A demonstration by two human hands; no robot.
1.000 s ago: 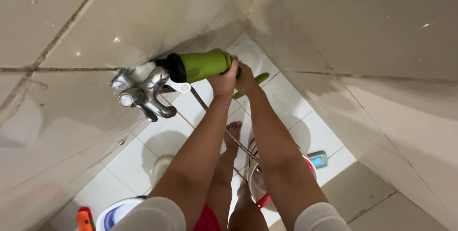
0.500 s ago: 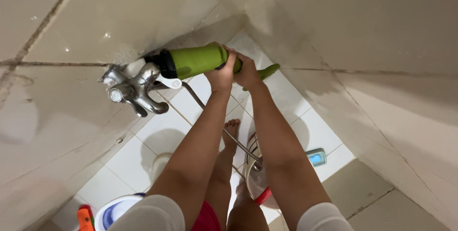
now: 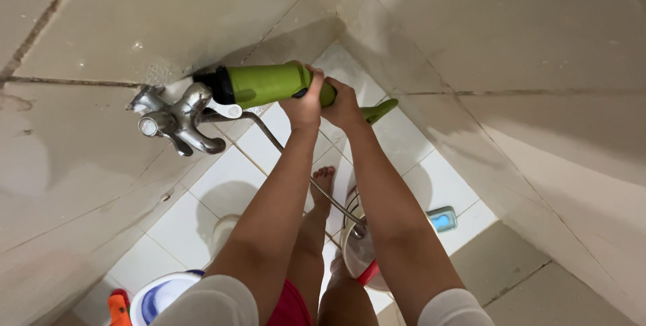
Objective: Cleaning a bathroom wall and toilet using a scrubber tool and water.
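A home bathroom — a tight, tiled wash corner. Beige wall tiles [image 3: 471, 23] meet at the far corner above a white tiled floor [image 3: 229, 185]. A chrome tap [image 3: 176, 123] juts from the left wall, its metal shower hose [image 3: 323, 191] trailing down to a basin [image 3: 356, 255] near bare feet — a plastic bucket [image 3: 158, 296] stands lower left.

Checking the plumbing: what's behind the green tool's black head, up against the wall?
The black end of the green tool presses where the metal tap meets the tiled wall. The head covers the contact spot itself. Both hands grip the tool.
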